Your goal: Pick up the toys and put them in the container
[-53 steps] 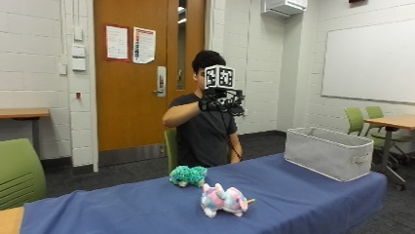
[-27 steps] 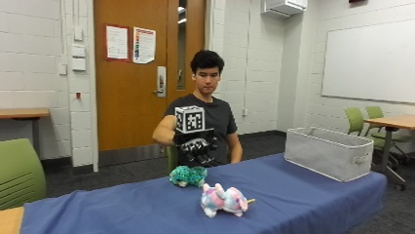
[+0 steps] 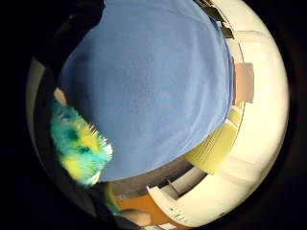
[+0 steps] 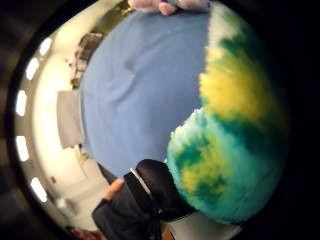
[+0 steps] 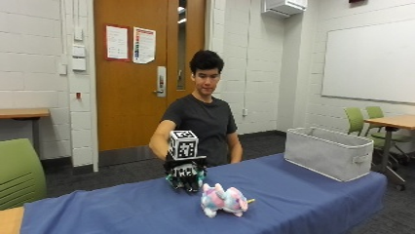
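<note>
Nearest on the blue-covered table [image 5: 311, 204] lies a pink-and-blue plush toy [image 5: 223, 200], untouched. Just behind it, the gloved right hand [image 5: 186, 173] comes down over a teal-and-yellow plush toy [image 4: 235, 150], fingers pointing downward around it; they seem to be closing on the fur, though the outside view hides the contact. Farther along the table stands the grey fabric container [image 5: 330, 153], well apart from both toys.
</note>
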Motion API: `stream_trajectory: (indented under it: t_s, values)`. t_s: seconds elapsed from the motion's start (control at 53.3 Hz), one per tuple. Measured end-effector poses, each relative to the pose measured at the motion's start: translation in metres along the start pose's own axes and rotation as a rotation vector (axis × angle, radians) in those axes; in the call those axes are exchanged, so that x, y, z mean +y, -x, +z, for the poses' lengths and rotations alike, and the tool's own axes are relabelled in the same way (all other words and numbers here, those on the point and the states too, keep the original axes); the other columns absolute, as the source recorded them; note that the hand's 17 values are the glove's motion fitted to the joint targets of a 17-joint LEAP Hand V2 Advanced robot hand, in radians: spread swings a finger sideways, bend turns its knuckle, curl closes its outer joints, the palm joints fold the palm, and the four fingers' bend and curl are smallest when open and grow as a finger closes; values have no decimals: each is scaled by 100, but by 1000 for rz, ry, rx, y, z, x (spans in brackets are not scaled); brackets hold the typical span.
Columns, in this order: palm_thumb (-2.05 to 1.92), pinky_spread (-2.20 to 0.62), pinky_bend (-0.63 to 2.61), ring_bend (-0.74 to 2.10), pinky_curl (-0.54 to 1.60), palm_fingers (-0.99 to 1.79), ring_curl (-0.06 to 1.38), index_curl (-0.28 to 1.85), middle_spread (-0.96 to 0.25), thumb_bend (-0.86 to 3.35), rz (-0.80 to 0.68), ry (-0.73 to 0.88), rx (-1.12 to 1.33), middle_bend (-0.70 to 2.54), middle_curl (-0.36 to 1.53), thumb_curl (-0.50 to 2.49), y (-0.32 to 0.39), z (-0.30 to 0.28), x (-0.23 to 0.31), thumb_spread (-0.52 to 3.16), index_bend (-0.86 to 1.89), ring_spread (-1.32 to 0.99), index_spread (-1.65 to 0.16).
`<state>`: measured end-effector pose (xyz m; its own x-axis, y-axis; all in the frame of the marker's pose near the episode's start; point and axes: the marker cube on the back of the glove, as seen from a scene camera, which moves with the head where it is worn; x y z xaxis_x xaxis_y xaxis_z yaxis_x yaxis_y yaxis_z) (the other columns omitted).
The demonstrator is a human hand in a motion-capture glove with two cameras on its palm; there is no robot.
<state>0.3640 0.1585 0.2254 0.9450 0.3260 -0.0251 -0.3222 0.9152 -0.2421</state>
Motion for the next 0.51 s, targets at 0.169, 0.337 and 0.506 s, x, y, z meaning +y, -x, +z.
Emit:
stream_trajectory:
  t_s: [0.169,0.337,0.506]
  values:
    - [-3,-9,58,32,34,20,20,57,-14,-3,2,-6,13,17,39,19,0,3,7,96,36,-37,-31]
    - [19,-13,62,35,35,33,21,58,-15,9,17,-48,5,19,38,26,1,-2,10,117,39,-40,-32]
    - [45,-26,67,56,35,68,26,54,-17,22,36,-110,51,22,39,36,8,-14,6,129,24,-45,-33]
